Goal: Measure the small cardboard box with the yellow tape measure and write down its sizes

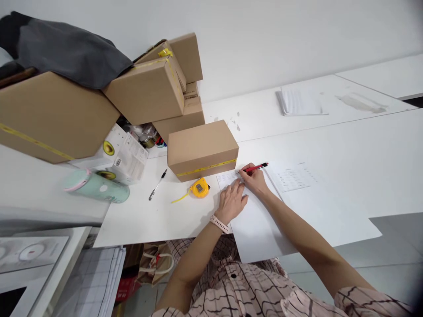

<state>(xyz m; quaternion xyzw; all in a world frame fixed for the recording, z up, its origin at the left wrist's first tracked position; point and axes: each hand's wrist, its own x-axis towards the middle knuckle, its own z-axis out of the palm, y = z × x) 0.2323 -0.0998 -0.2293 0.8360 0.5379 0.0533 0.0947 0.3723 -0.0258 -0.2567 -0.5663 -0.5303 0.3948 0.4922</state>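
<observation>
"What surface are we working on?"

"A white table [132,224], set against a pale wall [280,35]. Its far strip, past a thin seam, carries a stack of papers [300,101] and a greyish stain [361,103]."

"And where is our red pen [256,167]?"

"In our right hand [254,178], pinched between thumb and fingers over the top of a white sheet [261,233], near its handwritten lines. Whether the tip touches, we can't tell."

"Our left hand [230,202]?"

"Palm down across the sheet's left edge, fingers a little spread, with a pink strap [219,223] on the wrist. To the right of the sheet we have more paper, with a printed table [294,178] on it."

"What else shares the surface?"

"A closed cardboard box [201,149] just beyond our hands, a yellow tape measure [200,188] in front of it with its tape partly out, a second pen [157,185], and a mint-green bottle [99,187] near the left end."

"And around us?"

"Large cartons [142,90] piled at the back left, a dark cloth [72,53] draped over them. Lower left, a white appliance [33,253] with a dial; below the table, a paper bag [155,266]."
</observation>
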